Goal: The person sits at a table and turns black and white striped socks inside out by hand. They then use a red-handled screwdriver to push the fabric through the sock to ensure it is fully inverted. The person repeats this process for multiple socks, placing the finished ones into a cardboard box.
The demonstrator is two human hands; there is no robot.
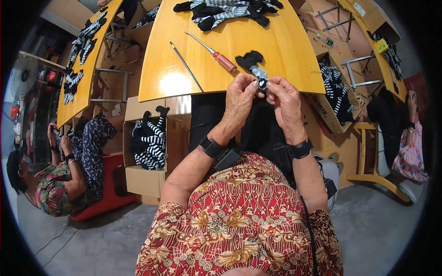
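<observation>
At the near edge of the table (165,85), both my hands pinch the end of a small fabric tube (251,59) in black and grey. Its black end lies on the tabletop, and white shows at the end between my fingertips. My left hand (239,96) grips it from the left with thumb and forefinger. Opposite it, my right hand (287,99) has its fingers closed on the same end. Just beyond my left hand lies a screwdriver (224,61) with a red handle. A thin dark rod (186,66) rests further left.
A heap of black and grey-striped fabric pieces (225,14) covers the table's far end. Cardboard boxes with striped pieces stand below left (145,175) and right (317,108). One person (60,184) sits at the left table, another (410,147) at the right.
</observation>
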